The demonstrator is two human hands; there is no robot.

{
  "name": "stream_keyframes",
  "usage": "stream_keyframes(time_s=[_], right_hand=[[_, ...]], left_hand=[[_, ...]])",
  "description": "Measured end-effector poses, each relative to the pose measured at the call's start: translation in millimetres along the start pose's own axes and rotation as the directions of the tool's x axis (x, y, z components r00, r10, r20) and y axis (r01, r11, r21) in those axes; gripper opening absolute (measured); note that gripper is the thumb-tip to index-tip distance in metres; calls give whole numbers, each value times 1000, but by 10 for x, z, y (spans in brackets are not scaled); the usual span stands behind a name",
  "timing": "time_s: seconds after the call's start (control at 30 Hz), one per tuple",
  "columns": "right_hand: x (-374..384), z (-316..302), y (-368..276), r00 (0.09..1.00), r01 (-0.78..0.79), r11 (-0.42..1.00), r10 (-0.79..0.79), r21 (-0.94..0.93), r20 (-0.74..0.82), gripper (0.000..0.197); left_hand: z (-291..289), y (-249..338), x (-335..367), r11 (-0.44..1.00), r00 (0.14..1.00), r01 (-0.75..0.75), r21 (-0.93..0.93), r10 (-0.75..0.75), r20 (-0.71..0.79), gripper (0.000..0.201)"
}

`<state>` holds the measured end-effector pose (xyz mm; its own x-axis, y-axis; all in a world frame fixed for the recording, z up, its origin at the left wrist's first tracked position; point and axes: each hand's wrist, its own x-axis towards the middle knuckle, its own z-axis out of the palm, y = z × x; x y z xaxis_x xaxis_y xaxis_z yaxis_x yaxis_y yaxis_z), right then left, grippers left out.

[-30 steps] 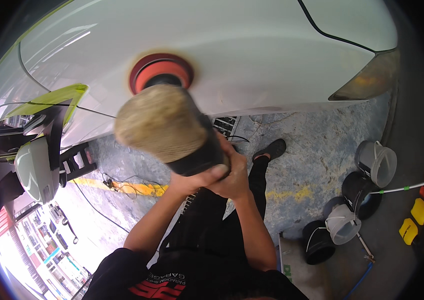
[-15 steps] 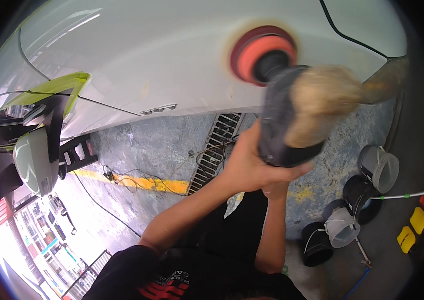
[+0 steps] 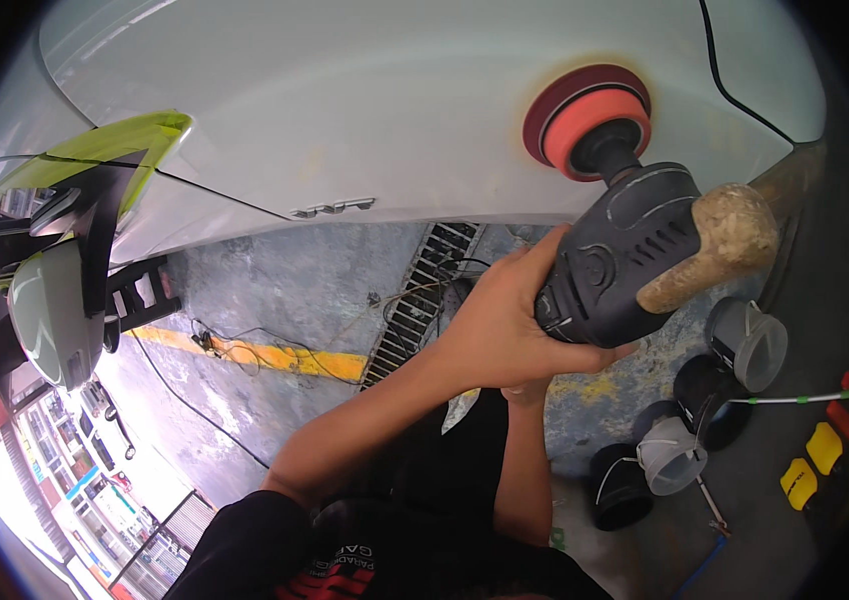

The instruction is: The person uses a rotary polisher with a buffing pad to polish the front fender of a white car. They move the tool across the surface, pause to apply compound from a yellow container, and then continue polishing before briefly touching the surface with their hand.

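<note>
A black car polisher (image 3: 605, 265) with a worn tan patch on its housing leans against the pale car panel (image 3: 375, 120). Its orange-red foam pad (image 3: 600, 130) on a dark red backing rests on the paint, with a yellowish blur around the rim. My left hand (image 3: 510, 325) is closed around the rear of the polisher's body. Behind and below it is my right hand (image 3: 525, 393), close to the tool's rear end; its fingers are hidden by the left hand and the polisher.
A side mirror (image 3: 60, 315) with green masking tape (image 3: 160, 130) near it juts out at left. A drain grate (image 3: 420, 300), a yellow floor line (image 3: 295, 358) and loose cables (image 3: 235, 340) lie below. Several buckets (image 3: 670, 455) stand at right, near yellow objects (image 3: 800, 484).
In the view, the polisher and pad have shifted right, with both hands on or near the tool. The tool was smeared by motion before and looks sharper now.
</note>
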<state>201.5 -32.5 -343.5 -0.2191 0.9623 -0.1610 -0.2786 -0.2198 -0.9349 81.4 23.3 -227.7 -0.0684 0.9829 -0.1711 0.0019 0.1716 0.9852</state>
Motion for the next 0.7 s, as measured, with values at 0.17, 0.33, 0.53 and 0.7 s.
stream_keyframes(time_s=[0.17, 0.33, 0.53, 0.7], right_hand=[[3, 275, 67, 998, -32, 999, 32, 17, 46, 76], [-94, 573, 30, 988, -137, 988, 133, 66, 73, 78], [129, 719, -158, 947, 114, 966, -35, -233, 320, 65], [241, 454, -256, 944, 140, 951, -44, -277, 327, 66]], left_hand=[[-321, -19, -240, 990, 998, 63, -129, -65, -9, 85], [-632, -243, -604, 986, 983, 74, -147, -97, -158, 86], [-814, -329, -719, 945, 977, -7, -327, -63, -205, 94], [-563, -435, -624, 925, 969, -58, -374, -37, -242, 94]])
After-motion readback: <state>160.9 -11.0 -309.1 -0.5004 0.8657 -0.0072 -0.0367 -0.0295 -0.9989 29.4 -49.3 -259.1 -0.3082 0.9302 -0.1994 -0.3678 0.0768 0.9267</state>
